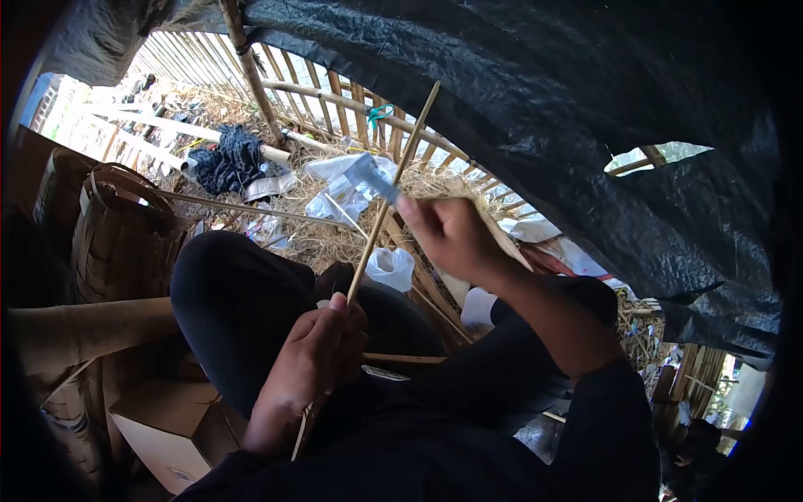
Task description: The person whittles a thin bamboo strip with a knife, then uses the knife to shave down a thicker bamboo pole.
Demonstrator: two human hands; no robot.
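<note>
A long thin bamboo strip [407, 155] slants up and away from my lap. My left hand [316, 351] is closed around its lower part, the thumb lying along it. Higher up, my right hand [447, 234] grips a knife, its wide grey blade [372, 177] somewhat blurred and pointing up and left. The blade is at the strip, close to where the right hand's fingers are; whether it touches the strip I cannot tell. The blade's handle is hidden inside the right fist.
Woven baskets [125, 226] and a cardboard box [171, 427] stand at the left, near a thick bamboo pole [100, 333]. Dry shavings, plastic bags [391, 268] and dark cloth [230, 159] lie ahead. A black tarp [585, 92] hangs over a bamboo fence.
</note>
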